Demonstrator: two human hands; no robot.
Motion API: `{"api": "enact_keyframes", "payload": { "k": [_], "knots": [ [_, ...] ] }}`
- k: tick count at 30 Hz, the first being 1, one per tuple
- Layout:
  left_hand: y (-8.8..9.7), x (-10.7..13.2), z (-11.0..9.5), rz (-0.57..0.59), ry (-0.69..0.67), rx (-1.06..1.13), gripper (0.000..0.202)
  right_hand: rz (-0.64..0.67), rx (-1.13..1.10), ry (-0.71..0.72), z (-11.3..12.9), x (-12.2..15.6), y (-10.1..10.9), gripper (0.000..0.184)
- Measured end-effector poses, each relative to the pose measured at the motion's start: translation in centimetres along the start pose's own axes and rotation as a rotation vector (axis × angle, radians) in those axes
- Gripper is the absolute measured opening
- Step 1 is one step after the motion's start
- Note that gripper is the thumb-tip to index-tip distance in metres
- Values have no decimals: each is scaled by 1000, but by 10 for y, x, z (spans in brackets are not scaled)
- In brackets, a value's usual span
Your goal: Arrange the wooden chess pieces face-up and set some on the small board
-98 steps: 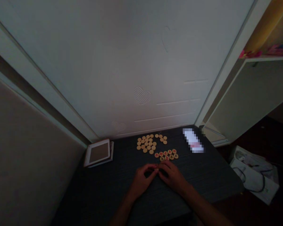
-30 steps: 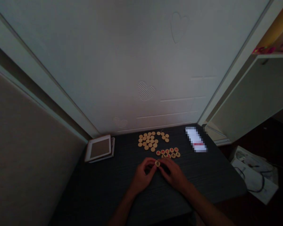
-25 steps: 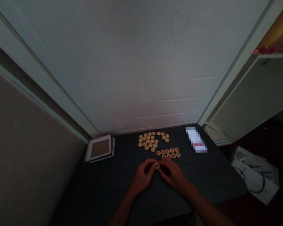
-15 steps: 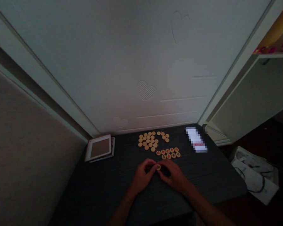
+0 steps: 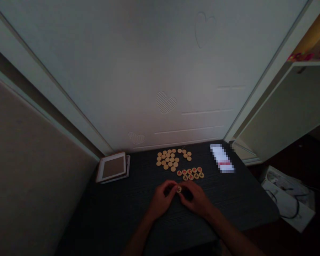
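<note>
My left hand and my right hand meet at the middle of a dark table. Their fingertips pinch one round wooden game piece between them, its marked face up. Just beyond the hands lies a small group of face-up pieces with red and dark marks. Farther back sits a larger cluster of plain tan pieces, face down.
A flat box with a pale frame lies at the table's back left. A white blurred packet lies at the back right. A pale wall stands behind the table. White bags with cords sit on the floor to the right.
The piece between my fingertips has sunk a little toward the table since a second ago. My hands have stayed in nearly the same place.
</note>
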State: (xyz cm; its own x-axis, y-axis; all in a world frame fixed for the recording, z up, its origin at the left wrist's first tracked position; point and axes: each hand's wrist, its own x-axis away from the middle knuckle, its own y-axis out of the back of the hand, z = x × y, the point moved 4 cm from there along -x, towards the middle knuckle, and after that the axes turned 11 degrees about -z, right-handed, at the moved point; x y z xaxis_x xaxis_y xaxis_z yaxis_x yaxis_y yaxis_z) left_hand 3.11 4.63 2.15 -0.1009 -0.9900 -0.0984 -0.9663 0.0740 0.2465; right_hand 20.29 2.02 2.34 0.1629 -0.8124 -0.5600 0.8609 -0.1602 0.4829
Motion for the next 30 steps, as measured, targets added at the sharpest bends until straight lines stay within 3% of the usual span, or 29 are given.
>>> {"api": "enact_keyframes", "payload": {
  "k": [9, 30],
  "knots": [
    [-2, 2, 3, 12, 44, 58, 22, -47, 15, 2, -8, 1, -3, 24],
    [-1, 0, -5, -5, 11, 12, 17, -28, 2, -4, -7, 1, -3, 28]
  ]
}}
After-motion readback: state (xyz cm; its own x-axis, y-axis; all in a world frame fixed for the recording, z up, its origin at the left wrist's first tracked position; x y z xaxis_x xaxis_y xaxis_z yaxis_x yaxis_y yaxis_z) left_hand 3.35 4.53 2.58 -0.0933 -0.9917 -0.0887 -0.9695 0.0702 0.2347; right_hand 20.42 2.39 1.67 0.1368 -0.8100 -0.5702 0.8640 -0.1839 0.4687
